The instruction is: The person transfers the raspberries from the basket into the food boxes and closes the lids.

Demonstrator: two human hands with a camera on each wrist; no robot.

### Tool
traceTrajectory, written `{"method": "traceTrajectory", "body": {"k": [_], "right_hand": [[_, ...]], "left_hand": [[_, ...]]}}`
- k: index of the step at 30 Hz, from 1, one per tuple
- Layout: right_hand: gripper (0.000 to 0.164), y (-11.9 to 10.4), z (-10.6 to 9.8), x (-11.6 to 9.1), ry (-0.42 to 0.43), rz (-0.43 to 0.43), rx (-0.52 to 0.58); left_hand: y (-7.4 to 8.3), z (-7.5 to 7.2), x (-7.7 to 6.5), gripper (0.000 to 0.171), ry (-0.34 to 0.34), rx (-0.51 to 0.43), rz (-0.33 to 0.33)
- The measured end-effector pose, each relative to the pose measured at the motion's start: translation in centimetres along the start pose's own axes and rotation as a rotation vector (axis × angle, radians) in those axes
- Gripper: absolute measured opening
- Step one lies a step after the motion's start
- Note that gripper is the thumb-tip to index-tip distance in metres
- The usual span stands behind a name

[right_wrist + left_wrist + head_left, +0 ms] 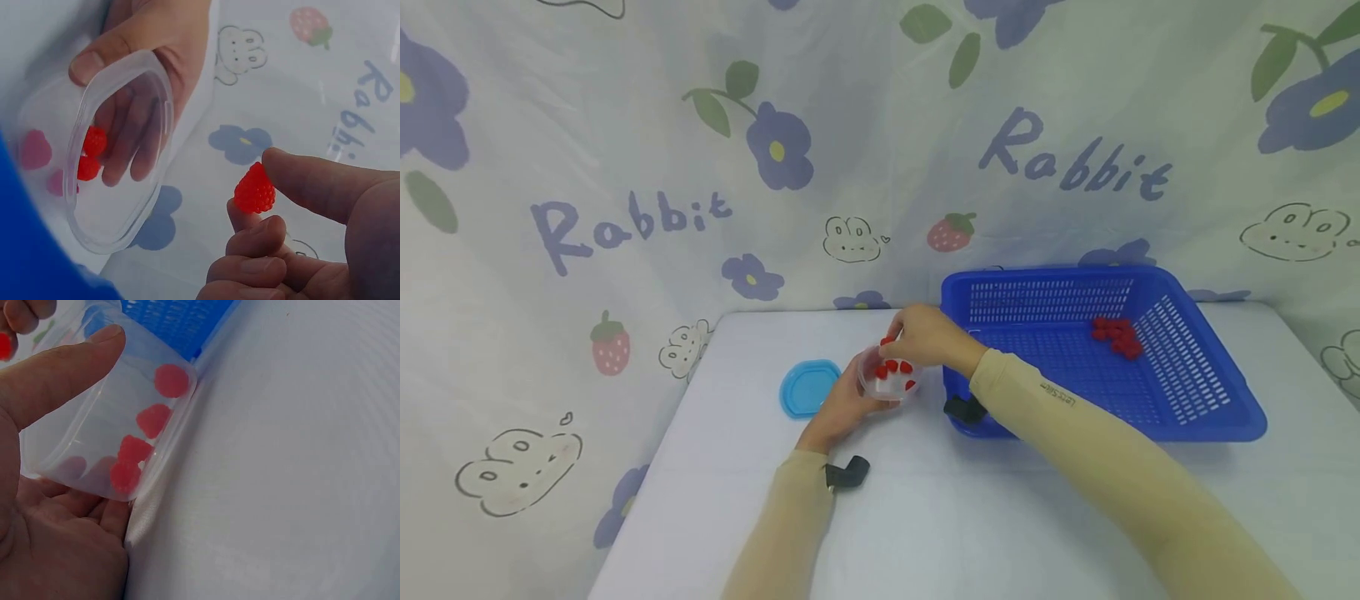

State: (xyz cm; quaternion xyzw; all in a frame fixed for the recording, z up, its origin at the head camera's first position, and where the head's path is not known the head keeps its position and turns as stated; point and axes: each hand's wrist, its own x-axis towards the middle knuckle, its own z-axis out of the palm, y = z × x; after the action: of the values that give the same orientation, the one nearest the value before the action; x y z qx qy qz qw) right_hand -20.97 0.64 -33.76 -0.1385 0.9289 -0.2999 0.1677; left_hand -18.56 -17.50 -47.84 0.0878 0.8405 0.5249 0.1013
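Note:
My right hand (925, 335) pinches a red raspberry (255, 189) between thumb and index finger, its other fingers curled below. It is above the mouth of a clear plastic tub (100, 419), with the berry apart from the rim in the right wrist view. My left hand (844, 408) holds the tub from the left, thumb along one side and fingers round the other. The tub is on or just above the table and contains several raspberries (153, 420). In the left wrist view, part of the right hand and its berry show at the top left corner.
A blue perforated basket (1221, 367) stands at the right, with a cluster of raspberries (1117, 335) in its far right part. Left of the tub, a light blue lid (807, 390) lies on the white table (910, 517). A patterned curtain (850, 150) hangs behind.

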Motion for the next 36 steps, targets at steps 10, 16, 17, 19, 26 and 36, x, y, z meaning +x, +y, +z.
{"method": "traceTrajectory", "body": {"k": [10, 16, 17, 19, 26, 36], "right_hand": [[0.021, -0.4, 0.4, 2.0, -0.058, -0.004, -0.106], [0.016, -0.3, 1.2, 2.8, -0.099, -0.032, -0.214], [0.018, -0.3, 1.4, 2.8, -0.106, -0.029, -0.228], [0.019, -0.5, 1.7, 2.9, -0.121, -0.015, -0.249], [0.022, -1.1, 2.5, 2.9, -0.124, 0.013, -0.301], [0.03, -1.3, 2.6, 2.5, -0.099, -0.004, -0.286]], "left_hand": [[0.0, 0.0, 0.0, 0.095, -0.001, -0.001, -0.012], [-0.2, 0.1, 0.1, 0.094, -0.008, -0.014, 0.031], [-0.2, 0.1, 0.1, 0.093, -0.008, -0.017, 0.033], [0.7, -0.1, -0.3, 0.093, -0.027, -0.021, 0.031], [0.3, -0.4, -0.2, 0.094, -0.038, -0.029, 0.013], [-0.1, -0.2, 0.0, 0.094, -0.025, -0.029, 0.04]]}}
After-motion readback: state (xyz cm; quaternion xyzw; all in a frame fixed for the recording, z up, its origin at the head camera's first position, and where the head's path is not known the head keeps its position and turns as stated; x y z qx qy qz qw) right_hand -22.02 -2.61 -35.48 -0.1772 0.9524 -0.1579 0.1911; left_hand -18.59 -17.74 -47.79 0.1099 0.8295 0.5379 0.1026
